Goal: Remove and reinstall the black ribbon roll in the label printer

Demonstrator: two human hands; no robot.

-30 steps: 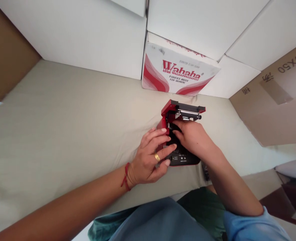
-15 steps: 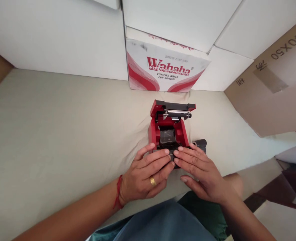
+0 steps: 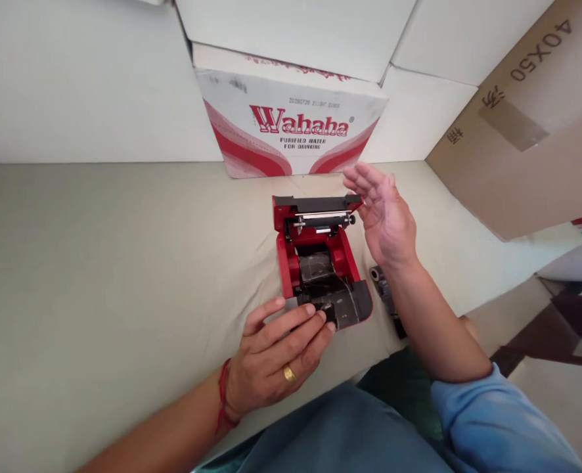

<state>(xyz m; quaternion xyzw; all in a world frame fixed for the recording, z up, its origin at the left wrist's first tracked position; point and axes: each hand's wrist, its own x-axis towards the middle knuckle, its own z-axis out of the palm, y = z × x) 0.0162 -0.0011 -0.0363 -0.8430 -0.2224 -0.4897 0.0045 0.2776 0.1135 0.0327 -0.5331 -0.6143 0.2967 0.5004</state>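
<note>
A red and black label printer [image 3: 284,266] stands on the cloth-covered surface with its lid [image 3: 315,203] raised. Inside lies a roll of black label tape [image 3: 316,266], and its strip [image 3: 345,307] runs forward over the printer's front edge. My left hand [image 3: 278,351], with a ring and a red string bracelet, rests its outstretched fingers on the strip and the front cover. Beside the lid's right end is my right hand [image 3: 387,226], fingers extended and palm partly turned up; whether it touches the lid I cannot tell. Nothing shows in its grasp.
A white and red Wahaha water carton [image 3: 295,131] stands behind the printer among white boxes [image 3: 84,79]. To the right is a large brown cardboard box [image 3: 522,131]. A dark cylindrical roll [image 3: 385,289] lies right of the printer, partly behind my right forearm.
My right hand has left the strip at the printer's front and moved up to the raised lid's right side. My left hand stays on the front. The view has shifted slightly.
</note>
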